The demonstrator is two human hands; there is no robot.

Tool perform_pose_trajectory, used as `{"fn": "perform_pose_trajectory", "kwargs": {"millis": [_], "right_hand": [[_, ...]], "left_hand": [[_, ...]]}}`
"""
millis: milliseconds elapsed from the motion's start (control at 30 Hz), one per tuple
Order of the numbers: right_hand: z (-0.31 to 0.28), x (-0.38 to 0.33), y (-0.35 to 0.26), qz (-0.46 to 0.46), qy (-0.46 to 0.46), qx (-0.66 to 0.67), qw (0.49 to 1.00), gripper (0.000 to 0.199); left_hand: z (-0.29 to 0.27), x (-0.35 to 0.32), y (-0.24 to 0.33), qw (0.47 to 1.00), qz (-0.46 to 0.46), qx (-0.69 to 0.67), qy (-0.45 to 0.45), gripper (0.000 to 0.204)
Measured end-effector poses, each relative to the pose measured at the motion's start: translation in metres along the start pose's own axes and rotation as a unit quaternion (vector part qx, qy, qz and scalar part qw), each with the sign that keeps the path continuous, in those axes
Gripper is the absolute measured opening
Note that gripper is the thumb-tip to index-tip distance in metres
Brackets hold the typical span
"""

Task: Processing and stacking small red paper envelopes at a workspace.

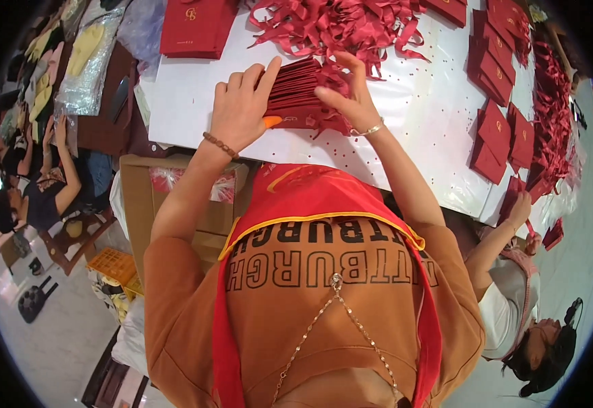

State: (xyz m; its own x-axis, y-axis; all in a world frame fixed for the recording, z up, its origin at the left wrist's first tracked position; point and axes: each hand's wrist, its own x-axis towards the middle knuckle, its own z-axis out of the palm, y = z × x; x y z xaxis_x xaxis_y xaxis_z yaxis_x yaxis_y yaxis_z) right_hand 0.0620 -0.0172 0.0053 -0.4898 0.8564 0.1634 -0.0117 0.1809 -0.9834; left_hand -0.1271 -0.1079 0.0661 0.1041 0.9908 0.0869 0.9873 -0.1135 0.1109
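Observation:
My left hand (242, 102) and my right hand (345, 95) both grip a thick stack of dark red folded paper bags (296, 95) standing on the white table (419, 115). The left hand presses the stack's left side, with an orange thumbnail at its lower edge. My right hand holds the stack's right end, fingers over the top. A tangle of red ribbons (337, 27) lies just beyond the stack. A bead bracelet is on my left wrist and a thin bangle on my right.
More red bags lie at the table's top left (194, 27) and along its right side (497, 88). An open cardboard box (174, 204) stands under the table edge. A seated person (521, 299) works at the right, another person (44, 183) at the left.

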Motion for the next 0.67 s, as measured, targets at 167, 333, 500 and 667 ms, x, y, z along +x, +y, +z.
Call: {"fn": "perform_pose_trajectory", "kwargs": {"millis": [167,333,500,667], "right_hand": [[-0.006,-0.008,-0.013,-0.028,-0.013,-0.054,0.998,0.021],[-0.006,-0.003,-0.011,-0.057,-0.032,-0.081,0.995,0.022],[-0.012,0.008,-0.006,-0.111,-0.073,-0.285,0.949,0.019],[-0.009,0.011,-0.002,-0.053,-0.061,-0.276,0.958,0.017]], "left_hand": [[-0.003,0.007,-0.001,1.000,0.004,0.004,-0.020,0.100],[-0.003,0.007,0.000,1.000,0.018,-0.004,-0.019,0.100],[-0.004,0.005,0.003,0.999,0.038,-0.020,0.001,0.096],[-0.009,0.006,0.006,0.999,0.016,-0.027,-0.041,0.097]]}}
